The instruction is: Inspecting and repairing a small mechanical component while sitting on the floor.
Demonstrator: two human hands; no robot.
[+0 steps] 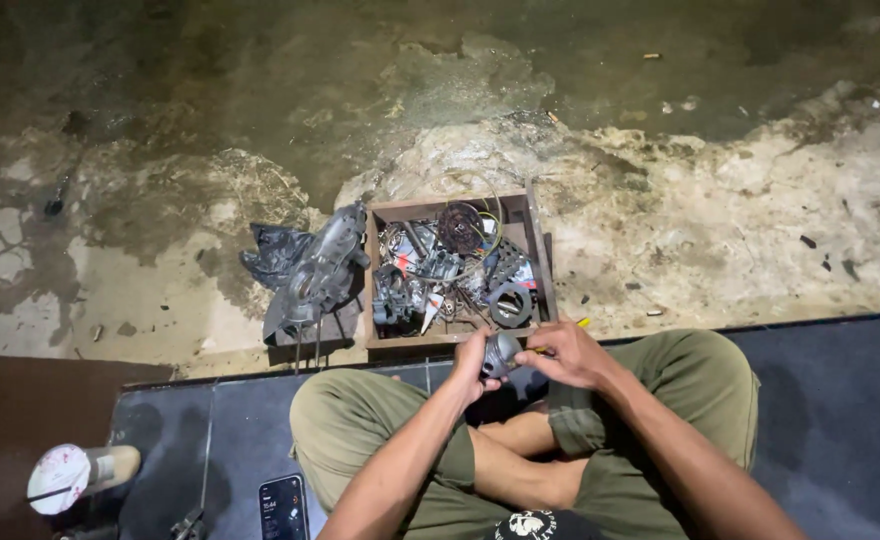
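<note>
Gripped a small round grey metal part [501, 352] in left hand [472, 362], fingers wrapped around it, above crossed legs, just short of the box. Right hand [570, 355] closed on a yellow-handled tool [560, 349], tip against the part — tool axis roughly left-right. Part's own facing impossible to tell. Sat on dark mat [840, 420]; beyond, stained wet concrete floor [660, 230]. Wooden box [535, 240] packed with metal parts, wires, a ring [510, 304]. Grey housing [320, 268] alongside on black plastic.
</note>
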